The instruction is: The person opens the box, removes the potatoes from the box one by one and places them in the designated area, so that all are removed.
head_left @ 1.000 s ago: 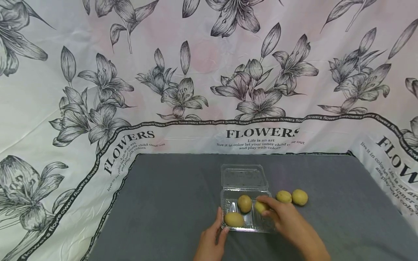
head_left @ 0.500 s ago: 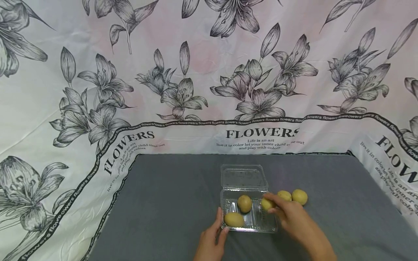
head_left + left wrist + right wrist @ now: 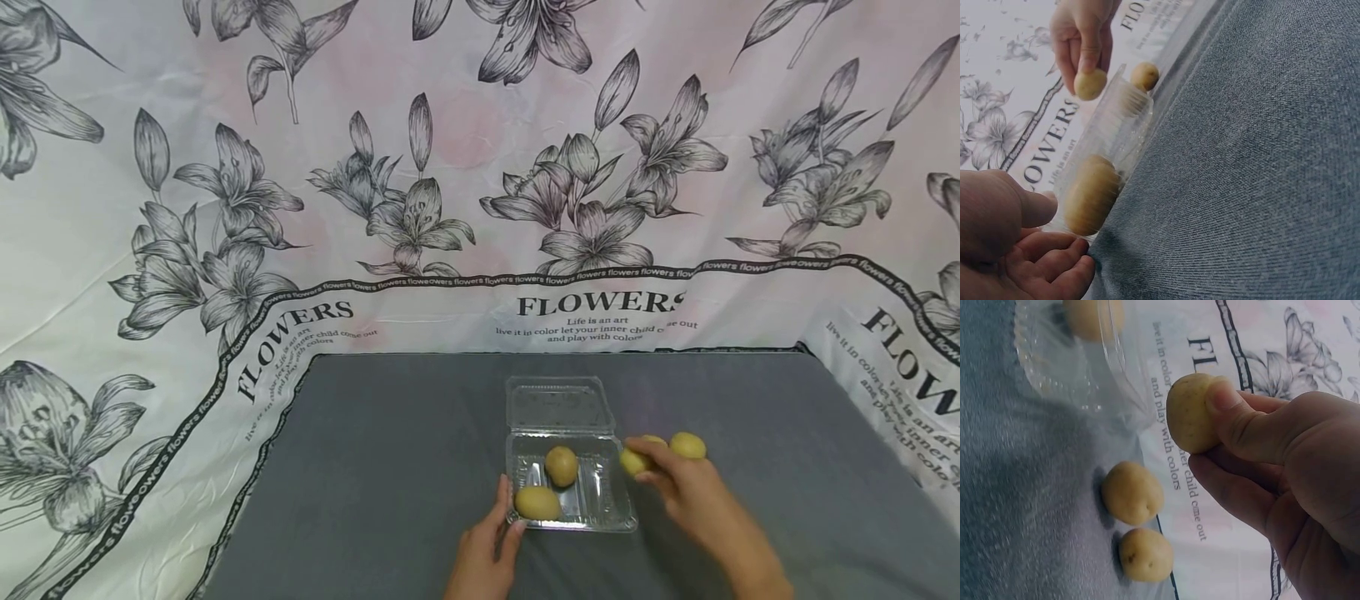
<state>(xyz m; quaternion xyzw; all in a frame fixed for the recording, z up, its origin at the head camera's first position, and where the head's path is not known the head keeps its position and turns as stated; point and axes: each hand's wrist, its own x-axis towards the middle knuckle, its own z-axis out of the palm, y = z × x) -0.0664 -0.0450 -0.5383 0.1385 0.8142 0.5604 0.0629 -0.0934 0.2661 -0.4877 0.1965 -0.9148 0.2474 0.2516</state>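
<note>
An open clear plastic clamshell container (image 3: 600, 527) lies on the grey tabletop, lid folded back. Two potatoes are in it: one near the middle (image 3: 561, 466), another at the front left (image 3: 537, 503). My left hand (image 3: 483, 554) holds the container's front-left corner between thumb and fingers. Just past the right side, my right hand (image 3: 693, 500) pinches a third potato (image 3: 1191, 415) between thumb and fingertips, raised above the table in the right wrist view. Below it, two loose potatoes, one (image 3: 1133, 494) beside the other (image 3: 1146, 555), rest on the cloth.
A grey cloth (image 3: 397, 467) covers the table. Behind and along the sides hangs a white sheet (image 3: 420, 317) printed with flowers and lettering. The hinged lid (image 3: 558, 406) extends toward the back of the table.
My right hand has carried its potato rightward, from over the container's right part to outside its right wall. The left hand stays at the corner.
</note>
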